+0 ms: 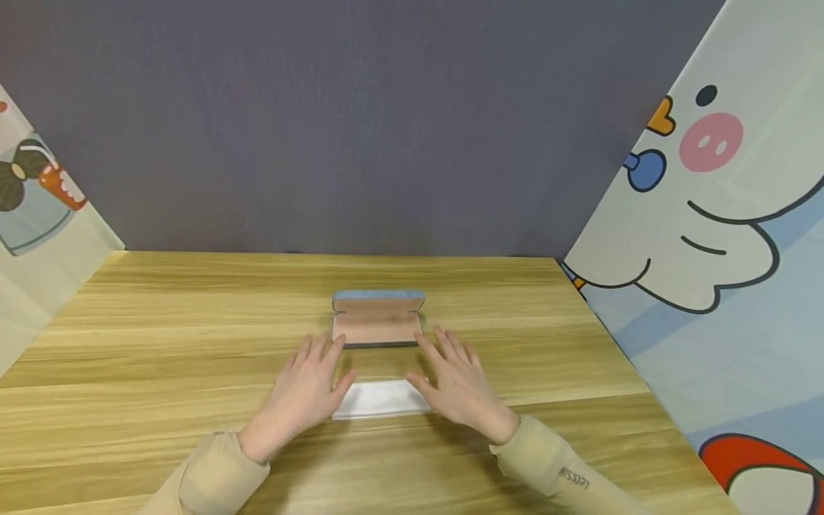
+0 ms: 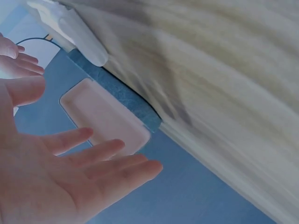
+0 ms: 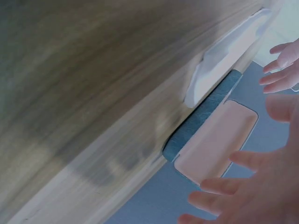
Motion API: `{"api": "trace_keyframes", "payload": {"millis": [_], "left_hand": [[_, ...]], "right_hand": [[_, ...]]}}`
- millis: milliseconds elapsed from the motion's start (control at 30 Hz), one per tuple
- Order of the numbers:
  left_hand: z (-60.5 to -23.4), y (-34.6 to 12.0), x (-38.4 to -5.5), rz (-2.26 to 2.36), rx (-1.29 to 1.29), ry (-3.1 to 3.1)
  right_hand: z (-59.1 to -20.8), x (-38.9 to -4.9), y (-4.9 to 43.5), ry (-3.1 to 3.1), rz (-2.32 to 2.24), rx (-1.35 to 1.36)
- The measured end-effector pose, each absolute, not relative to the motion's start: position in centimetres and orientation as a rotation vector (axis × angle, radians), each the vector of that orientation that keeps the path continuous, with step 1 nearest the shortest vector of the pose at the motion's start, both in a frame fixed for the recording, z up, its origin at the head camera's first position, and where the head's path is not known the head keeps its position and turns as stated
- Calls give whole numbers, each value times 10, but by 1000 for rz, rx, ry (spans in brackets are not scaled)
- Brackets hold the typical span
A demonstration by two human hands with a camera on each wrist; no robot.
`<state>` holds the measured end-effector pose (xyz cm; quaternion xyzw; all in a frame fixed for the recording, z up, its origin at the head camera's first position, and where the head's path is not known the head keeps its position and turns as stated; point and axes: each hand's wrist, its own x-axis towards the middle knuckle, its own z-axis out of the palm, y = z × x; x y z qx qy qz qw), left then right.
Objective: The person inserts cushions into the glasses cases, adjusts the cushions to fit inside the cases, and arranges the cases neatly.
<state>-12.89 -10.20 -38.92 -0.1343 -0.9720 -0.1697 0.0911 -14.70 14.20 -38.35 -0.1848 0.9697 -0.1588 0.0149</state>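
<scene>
Where the yellowish wood-grain surface (image 1: 193, 322) ended at the back, a plain dark grey wall (image 1: 341, 129) rose between the left panel (image 1: 38, 315) and the right panel (image 1: 714, 372), both pale and printed with cartoons. The left one showed a brown bow (image 1: 18, 172); the right one bore a large white figure (image 1: 766, 179) with a pink snout (image 1: 711, 143) and, lower down, a patch of red (image 1: 727, 458). Near the middle of the surface stood a blue hinged case (image 1: 377, 329), its lid (image 1: 378, 294) raised at the back, pinkish inside. Just in front of it lay a flat white strip (image 1: 380, 400). The left hand (image 1: 305, 390) had its fingers spread and nearly straight, held nothing, and reached near the case's left front corner; the right hand (image 1: 460, 390) matched it at the right corner, fingers likewise fanned out and grasping nothing. Whether either thumb touched the strip could not be told. Beige sleeves (image 1: 219, 472) covered both forearms, and shadows (image 2: 173, 88) fell across the wood grain.
</scene>
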Motion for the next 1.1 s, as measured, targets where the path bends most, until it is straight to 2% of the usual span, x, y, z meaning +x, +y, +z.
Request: {"api": "trace_keyframes", "payload": {"millis": [1100], "left_hand": [[-400, -107, -123, -411, -480, -3054]], "right_hand": [[-404, -149, 146, 2919, -401, -636]]}}
